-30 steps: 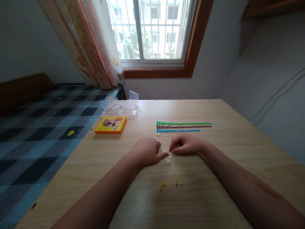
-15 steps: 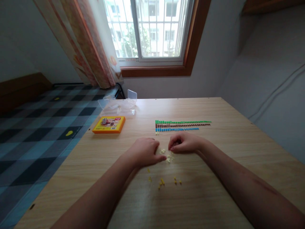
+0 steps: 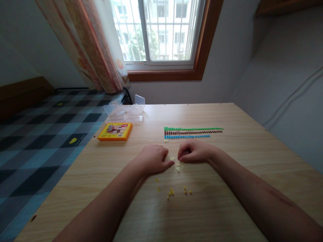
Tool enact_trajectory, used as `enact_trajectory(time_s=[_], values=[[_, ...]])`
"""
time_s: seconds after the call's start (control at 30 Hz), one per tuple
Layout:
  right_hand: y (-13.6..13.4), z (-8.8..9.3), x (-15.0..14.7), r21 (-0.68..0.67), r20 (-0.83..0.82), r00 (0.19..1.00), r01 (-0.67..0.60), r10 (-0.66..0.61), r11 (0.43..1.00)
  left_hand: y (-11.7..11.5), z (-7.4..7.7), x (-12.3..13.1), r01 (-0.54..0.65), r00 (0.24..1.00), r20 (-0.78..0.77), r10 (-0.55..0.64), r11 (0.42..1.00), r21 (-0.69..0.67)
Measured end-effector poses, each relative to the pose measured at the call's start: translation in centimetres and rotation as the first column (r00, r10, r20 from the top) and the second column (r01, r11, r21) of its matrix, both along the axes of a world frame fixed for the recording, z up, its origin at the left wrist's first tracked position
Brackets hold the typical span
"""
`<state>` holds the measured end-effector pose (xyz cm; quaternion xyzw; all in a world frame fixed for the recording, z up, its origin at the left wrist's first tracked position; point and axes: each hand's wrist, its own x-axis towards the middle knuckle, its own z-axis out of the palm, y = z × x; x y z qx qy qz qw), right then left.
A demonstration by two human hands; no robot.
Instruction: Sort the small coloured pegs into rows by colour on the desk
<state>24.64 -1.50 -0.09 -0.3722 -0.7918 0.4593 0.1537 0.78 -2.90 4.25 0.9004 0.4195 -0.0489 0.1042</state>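
Note:
Small cream building bricks [image 3: 178, 167] lie in a loose pile on the table between my two hands. My left hand [image 3: 154, 160] rests at the left of the pile, its thumb stretched toward the bricks and apart from the curled fingers. At the pile's upper right edge, my right hand [image 3: 194, 151] has its thumb and fingertips pinched together; whatever is between them is hidden. Beyond the hands run rows of tiny green bricks [image 3: 165, 128], brown bricks [image 3: 165, 133] and blue bricks [image 3: 165, 137]. A couple of cream bricks [image 3: 165, 140] stand below the blue row's left end.
Several yellow bricks [image 3: 171, 192] are scattered nearer to me on the wooden table [image 3: 214, 208]. An orange-yellow box [image 3: 115, 131] lies at the left, with a clear plastic container [image 3: 133, 114] behind it. A bed with a checked cover [image 3: 50, 144] stands beyond the left edge.
My left thumb has drawn back slightly to the left and up from the cream bricks. The right hand stays nearly in place, still pinched. The rows look the same.

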Motion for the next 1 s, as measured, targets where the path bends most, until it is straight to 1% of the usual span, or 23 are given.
enact_trajectory(time_s=[0.17,0.37,0.47,0.63,0.83,1.0], values=[[-0.3,0.4,-0.5,0.137,0.055,0.998,-0.048,0.041,0.989,0.4,-0.3,-0.1,-0.01,1.0,0.004,0.01,1.0,-0.008],[-0.9,1.0,-1.0,0.215,0.116,0.991,-0.083,0.059,0.973,0.8,-0.2,-0.4,-0.004,0.999,0.032,0.006,0.999,-0.043],[-1.2,1.2,-1.3,0.257,0.143,0.989,-0.081,0.045,0.963,0.6,-0.1,-0.4,-0.007,1.0,0.025,0.008,1.0,-0.027],[-1.3,1.1,-1.5,0.274,0.151,0.988,-0.069,0.028,0.959,0.2,-0.1,-0.3,0.014,1.0,0.017,-0.014,1.0,0.003],[-1.4,0.9,-1.4,0.294,0.149,0.989,-0.04,-0.004,0.955,0.3,-0.3,-0.3,0.019,1.0,0.014,-0.02,1.0,0.021],[-1.3,0.3,-1.4,0.239,0.079,0.996,0.029,-0.05,0.971,0.3,-0.4,-0.4,0.03,0.999,0.028,-0.031,0.999,0.02]])
